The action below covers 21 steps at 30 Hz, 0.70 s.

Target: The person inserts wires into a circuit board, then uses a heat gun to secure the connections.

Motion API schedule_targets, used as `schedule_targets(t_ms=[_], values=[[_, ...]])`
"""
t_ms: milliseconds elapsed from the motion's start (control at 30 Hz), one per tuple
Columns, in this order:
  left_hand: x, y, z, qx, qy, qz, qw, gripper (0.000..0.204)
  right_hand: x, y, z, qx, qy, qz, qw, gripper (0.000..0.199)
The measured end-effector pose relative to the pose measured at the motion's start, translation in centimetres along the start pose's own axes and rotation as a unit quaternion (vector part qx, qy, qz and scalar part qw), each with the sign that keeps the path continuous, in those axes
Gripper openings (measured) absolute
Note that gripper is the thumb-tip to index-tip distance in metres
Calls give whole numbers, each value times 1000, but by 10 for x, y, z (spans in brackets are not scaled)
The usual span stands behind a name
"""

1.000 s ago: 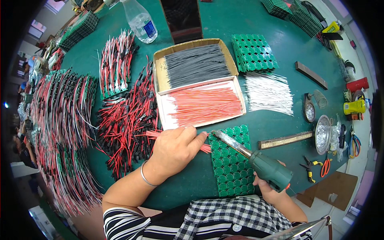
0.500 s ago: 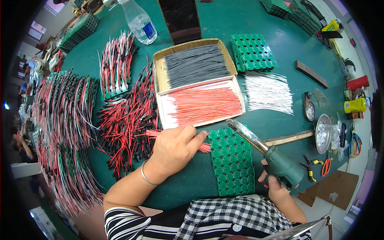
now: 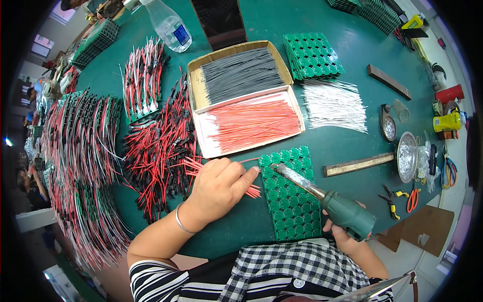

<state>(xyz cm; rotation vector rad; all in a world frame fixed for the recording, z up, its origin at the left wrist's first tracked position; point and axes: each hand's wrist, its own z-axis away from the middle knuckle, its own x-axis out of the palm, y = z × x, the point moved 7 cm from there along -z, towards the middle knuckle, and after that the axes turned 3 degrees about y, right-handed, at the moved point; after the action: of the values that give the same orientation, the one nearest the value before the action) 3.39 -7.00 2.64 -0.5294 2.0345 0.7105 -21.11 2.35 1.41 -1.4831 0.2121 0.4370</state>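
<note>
Left hand [image 3: 219,187] fingers pinch bundle of red wires [image 3: 250,191] at left edge of green board panel [image 3: 292,196], near counter's front edge. Right hand [image 3: 347,236] grips soldering iron [image 3: 322,197], tip over panel. Risk: hot tip close to fingertips, burn or melted insulation if slip.

Bare table [image 3: 347,146] right of panel [image 3: 292,201] (wire piles [image 3: 161,161] crowd left).

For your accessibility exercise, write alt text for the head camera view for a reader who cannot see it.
A person's right hand holds a green soldering iron over a green panel of round circuit boards, while the left hand pinches short red wires beside it. Behind, a cardboard box holds grey and red wires on a green table.
</note>
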Motion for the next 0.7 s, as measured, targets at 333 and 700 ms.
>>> schedule_targets(t_ms=[333,700], values=[[4,1,-1,-6,-1,7,1000,26,6,13,3,95,11,-67,993,31],[4,1,-2,-6,-5,6,1000,24,10,0,-1,-36,-16,71,997,35]])
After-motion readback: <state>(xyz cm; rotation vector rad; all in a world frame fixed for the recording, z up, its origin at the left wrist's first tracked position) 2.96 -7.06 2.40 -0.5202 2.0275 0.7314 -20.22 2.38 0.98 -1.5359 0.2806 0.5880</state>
